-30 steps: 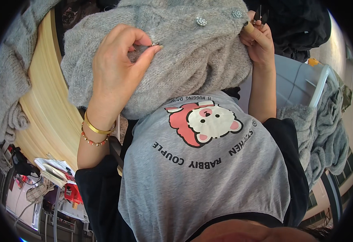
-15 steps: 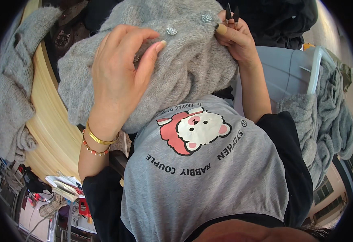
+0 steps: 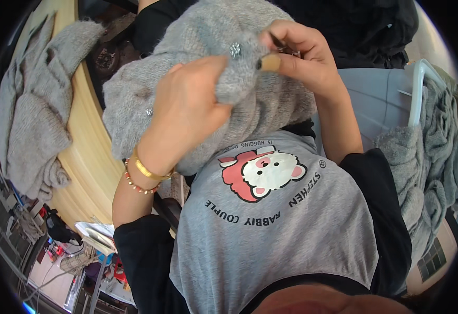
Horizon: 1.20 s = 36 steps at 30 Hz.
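Note:
A fluffy grey knitted garment lies bunched in front of my body. My left hand is closed on a raised fold of it, its fingertips hidden in the knit. Just beyond those fingers sits a shiny, faceted button; another button shows beside my left wrist. My right hand is closed around small dark thread snips, mostly covered by the fingers. Its thumb, wrapped in a tan covering, is against the fold's right edge. Whether the blades touch the knit is blurred.
On the left, a pale wooden table carries another grey knit piece. At right stands a grey-blue plastic bin with grey knits over its rim. Black cloth lies at the far right, papers at lower left.
My left hand has moved right and closed on the knit, lifting a fold with a button. My right hand has come slightly lower, and the snips have tilted from upright toward the fold.

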{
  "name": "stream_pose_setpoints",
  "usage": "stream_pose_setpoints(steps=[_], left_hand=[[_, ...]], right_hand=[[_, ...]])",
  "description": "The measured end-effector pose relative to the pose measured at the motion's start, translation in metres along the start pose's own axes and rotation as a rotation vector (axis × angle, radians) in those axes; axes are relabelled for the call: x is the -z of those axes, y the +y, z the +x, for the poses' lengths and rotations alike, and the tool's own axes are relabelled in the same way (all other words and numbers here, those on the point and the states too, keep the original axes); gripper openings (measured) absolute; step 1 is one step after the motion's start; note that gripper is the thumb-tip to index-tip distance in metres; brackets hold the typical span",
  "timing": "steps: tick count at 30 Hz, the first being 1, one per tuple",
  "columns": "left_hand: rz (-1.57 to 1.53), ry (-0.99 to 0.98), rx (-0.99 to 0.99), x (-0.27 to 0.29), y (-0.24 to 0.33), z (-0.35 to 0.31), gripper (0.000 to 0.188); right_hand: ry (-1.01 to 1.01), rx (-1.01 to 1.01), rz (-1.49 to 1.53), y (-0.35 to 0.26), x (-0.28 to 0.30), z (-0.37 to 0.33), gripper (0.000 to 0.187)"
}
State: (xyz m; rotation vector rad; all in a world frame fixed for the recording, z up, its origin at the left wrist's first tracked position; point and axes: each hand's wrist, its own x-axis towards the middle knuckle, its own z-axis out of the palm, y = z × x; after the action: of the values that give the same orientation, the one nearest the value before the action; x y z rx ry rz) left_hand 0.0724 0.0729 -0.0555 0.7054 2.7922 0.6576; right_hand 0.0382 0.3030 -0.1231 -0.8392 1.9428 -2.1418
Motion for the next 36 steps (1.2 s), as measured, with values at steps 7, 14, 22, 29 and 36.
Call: stream_pose_setpoints(steps=[7, 14, 22, 29, 36], left_hand=[[-0.436, 0.553, 0.272, 0.101, -0.058, -0.094, 0.027], [0.278, 0.437, 0.136, 0.064, -0.081, -0.06, 0.048], [0.313, -0.152, 0.008, -0.003, -0.041, 0.054, 0.04], [-0.093, -0.076, -0.043, 0.104, -0.046, 0.055, 0.027], [-0.608, 0.426, 0.06, 0.239, 0.012, -0.005, 0.019]], right_hand=[[0.034, -0.264, -0.763, 0.002, -0.01, 0.003, 0.049], [0.155, -0.252, -0.21, 0.02, 0.028, -0.024, 0.023], [0.61, 0.155, 0.76, 0.01, 0.127, -0.102, 0.045], [0.338, 0.392, 0.703, -0.068, 0.147, -0.154, 0.057], [0.64, 0.285, 0.769, -0.025, 0.163, -0.152, 0.053]])
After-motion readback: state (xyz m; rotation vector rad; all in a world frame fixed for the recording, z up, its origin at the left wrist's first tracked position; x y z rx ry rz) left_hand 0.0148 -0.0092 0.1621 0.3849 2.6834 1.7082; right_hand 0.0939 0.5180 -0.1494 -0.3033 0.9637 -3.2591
